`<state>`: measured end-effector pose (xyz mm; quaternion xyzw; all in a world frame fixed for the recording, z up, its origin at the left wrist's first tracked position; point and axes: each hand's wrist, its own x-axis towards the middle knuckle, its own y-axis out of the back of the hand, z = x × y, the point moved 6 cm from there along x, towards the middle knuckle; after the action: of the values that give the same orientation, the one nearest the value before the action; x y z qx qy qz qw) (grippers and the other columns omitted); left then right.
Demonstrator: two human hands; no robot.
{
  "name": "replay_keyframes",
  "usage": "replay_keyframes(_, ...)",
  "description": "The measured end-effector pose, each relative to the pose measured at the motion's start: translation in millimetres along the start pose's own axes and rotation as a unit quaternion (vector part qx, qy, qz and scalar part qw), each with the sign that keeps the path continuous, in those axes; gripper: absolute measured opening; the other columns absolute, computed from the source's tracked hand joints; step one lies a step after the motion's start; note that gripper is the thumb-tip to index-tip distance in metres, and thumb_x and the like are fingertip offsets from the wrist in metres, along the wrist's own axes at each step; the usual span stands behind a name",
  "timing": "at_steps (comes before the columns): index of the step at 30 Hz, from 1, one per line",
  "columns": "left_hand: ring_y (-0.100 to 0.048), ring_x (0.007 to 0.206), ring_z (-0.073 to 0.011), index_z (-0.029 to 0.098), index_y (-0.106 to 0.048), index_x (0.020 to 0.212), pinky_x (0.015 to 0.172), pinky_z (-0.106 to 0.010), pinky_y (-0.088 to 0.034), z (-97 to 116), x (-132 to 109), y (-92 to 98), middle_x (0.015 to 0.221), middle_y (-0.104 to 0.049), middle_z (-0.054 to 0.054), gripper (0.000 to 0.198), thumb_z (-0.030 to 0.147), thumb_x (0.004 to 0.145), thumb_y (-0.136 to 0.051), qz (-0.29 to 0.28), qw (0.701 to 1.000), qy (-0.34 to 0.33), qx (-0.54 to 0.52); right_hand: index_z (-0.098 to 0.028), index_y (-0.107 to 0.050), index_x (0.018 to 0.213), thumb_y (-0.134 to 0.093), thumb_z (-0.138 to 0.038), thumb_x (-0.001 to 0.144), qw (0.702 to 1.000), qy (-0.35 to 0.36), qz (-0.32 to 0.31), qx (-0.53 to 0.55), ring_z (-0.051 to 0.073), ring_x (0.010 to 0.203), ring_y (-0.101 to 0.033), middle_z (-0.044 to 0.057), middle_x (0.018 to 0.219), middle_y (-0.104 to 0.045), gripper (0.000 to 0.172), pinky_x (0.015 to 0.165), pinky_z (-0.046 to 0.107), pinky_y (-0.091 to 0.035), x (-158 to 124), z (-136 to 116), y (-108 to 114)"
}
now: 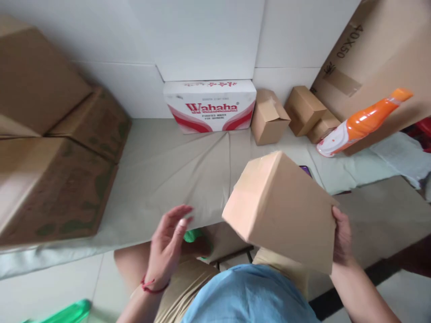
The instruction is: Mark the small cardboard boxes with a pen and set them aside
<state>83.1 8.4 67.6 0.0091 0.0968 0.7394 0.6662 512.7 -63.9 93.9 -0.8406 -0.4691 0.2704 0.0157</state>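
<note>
A plain brown cardboard box (pixel 289 220) is tilted in the air over the front edge of the covered table. My right hand (pixel 342 235) grips it by its right end, fingers partly hidden behind the cardboard. To the left, apart from the box, my left hand (pixel 170 237) hovers near the table edge with nothing in it; its fingers are loosely spread and slightly blurred. A red string bracelet circles the left wrist. Behind the held box, part of a dark phone (pixel 305 170) shows on the cloth.
Large cardboard boxes (pixel 54 188) are stacked at the left. Against the white wall stand a Wahaha carton (pixel 211 107), a small box (pixel 269 119) and two more small boxes (pixel 305 110). An orange bottle (pixel 363 123) stands at the right, before a big carton (pixel 380 58).
</note>
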Motion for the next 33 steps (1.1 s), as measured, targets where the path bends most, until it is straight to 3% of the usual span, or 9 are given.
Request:
replay_keyframes(4, -0.058, 0.146, -0.0385, 0.03, -0.063, 0.147, 0.109, -0.051, -0.061, 54.9, -46.3, -45.5, 0.153, -0.063, -0.016, 0.057, 0.066, 0.104, -0.06, -0.16, 0.967, -0.018, -0.199, -0.029, -0.082, 0.098, -0.084, -0.068, 0.068, 0.981, -0.174, -0.007, 0.086, 0.041, 0.1, -0.082, 0.007, 0.1, -0.086, 0.049, 0.09, 0.058, -0.068, -2.1, 49.5, -23.9)
replay_keyframes(7, -0.049, 0.153, -0.0416, 0.035, -0.056, 0.159, 0.117, -0.054, -0.054, 82.3, -69.5, -46.5, 0.163, -0.053, -0.014, 0.07, 0.073, 0.1, -0.063, -0.22, 0.953, -0.077, -0.191, -0.031, -0.083, 0.106, -0.087, -0.065, 0.065, 0.974, -0.198, -0.035, 0.106, 0.04, 0.102, -0.082, 0.005, 0.096, -0.086, 0.053, 0.094, 0.057, -0.067, 1.1, 56.7, -33.7)
replay_keyframes(11, -0.046, 0.155, -0.0429, 0.036, -0.052, 0.163, 0.128, -0.058, -0.042, 90.7, -81.8, -34.3, 0.167, -0.048, -0.013, 0.082, 0.078, 0.095, -0.066, -0.27, 0.954, -0.093, -0.088, -0.032, -0.074, 0.14, -0.082, -0.067, 0.076, 0.977, -0.177, -0.074, 0.088, 0.038, 0.108, -0.082, 0.006, 0.112, -0.086, 0.073, 0.096, 0.055, -0.066, -2.1, 46.1, -44.8)
replay_keyframes(14, -0.043, 0.156, -0.0449, 0.031, -0.046, 0.168, 0.128, -0.058, -0.042, 81.7, -78.3, -33.7, 0.17, -0.046, -0.015, 0.1, 0.082, 0.086, -0.074, -0.299, 0.951, -0.032, -0.071, -0.028, -0.072, 0.144, -0.081, -0.062, 0.082, 0.992, -0.111, -0.053, 0.042, 0.036, 0.108, -0.082, 0.006, 0.116, -0.085, 0.071, 0.095, 0.051, -0.067, -9.4, 34.2, -52.7)
replay_keyframes(17, -0.049, 0.153, -0.0441, 0.027, -0.05, 0.165, 0.121, -0.051, -0.051, 58.1, -67.2, -33.3, 0.162, -0.056, -0.014, 0.109, 0.074, 0.075, -0.09, -0.235, 0.954, 0.078, -0.168, -0.031, -0.069, 0.149, -0.067, -0.071, 0.095, 0.996, -0.028, -0.073, -0.043, 0.035, 0.118, -0.079, 0.007, 0.127, -0.082, 0.067, 0.095, 0.048, -0.068, -19.9, 24.3, -67.4)
replay_keyframes(22, -0.076, 0.098, -0.0336, 0.018, -0.078, 0.118, 0.077, -0.04, -0.066, 1.3, -59.3, -28.9, 0.099, -0.078, -0.009, 0.056, 0.049, 0.074, -0.092, -0.088, 0.909, 0.274, -0.302, -0.043, -0.061, 0.156, -0.055, -0.071, 0.105, 0.971, 0.076, -0.161, -0.159, 0.026, 0.159, -0.051, -0.002, 0.165, -0.059, 0.059, 0.125, 0.044, -0.051, -31.2, 12.8, -85.2)
replay_keyframes(25, -0.074, 0.08, -0.0261, 0.018, -0.076, 0.109, 0.064, -0.035, -0.064, -9.0, -56.7, -30.6, 0.098, -0.079, -0.007, 0.043, 0.045, 0.078, -0.085, -0.069, 0.88, 0.302, -0.36, -0.047, -0.058, 0.159, -0.069, -0.061, 0.102, 0.953, 0.106, -0.183, -0.216, 0.023, 0.162, -0.044, -0.005, 0.17, -0.053, 0.059, 0.132, 0.04, -0.041, -29.0, 8.4, -84.1)
replay_keyframes(29, -0.079, 0.095, -0.0309, 0.019, -0.074, 0.121, 0.079, -0.047, -0.069, -13.0, -61.6, -43.2, 0.111, -0.081, -0.009, 0.043, 0.044, 0.087, -0.081, -0.133, 0.81, 0.356, -0.446, -0.041, -0.067, 0.15, -0.076, -0.062, 0.097, 0.955, 0.092, -0.198, -0.202, 0.024, 0.119, -0.074, 0.003, 0.127, -0.077, 0.058, 0.099, 0.034, -0.064, -25.6, 6.5, -80.1)
replay_keyframes(33, -0.08, 0.104, -0.04, 0.018, -0.074, 0.128, 0.087, -0.063, -0.068, -24.8, -77.8, -56.7, 0.118, -0.082, -0.015, 0.053, 0.06, 0.097, -0.069, -0.278, 0.719, 0.415, -0.483, -0.036, -0.07, 0.146, -0.07, -0.062, 0.1, 0.96, 0.055, -0.223, -0.162, 0.017, 0.065, -0.067, 0.0, 0.082, -0.07, 0.052, 0.054, 0.026, -0.058, -30.8, 6.9, -81.0)
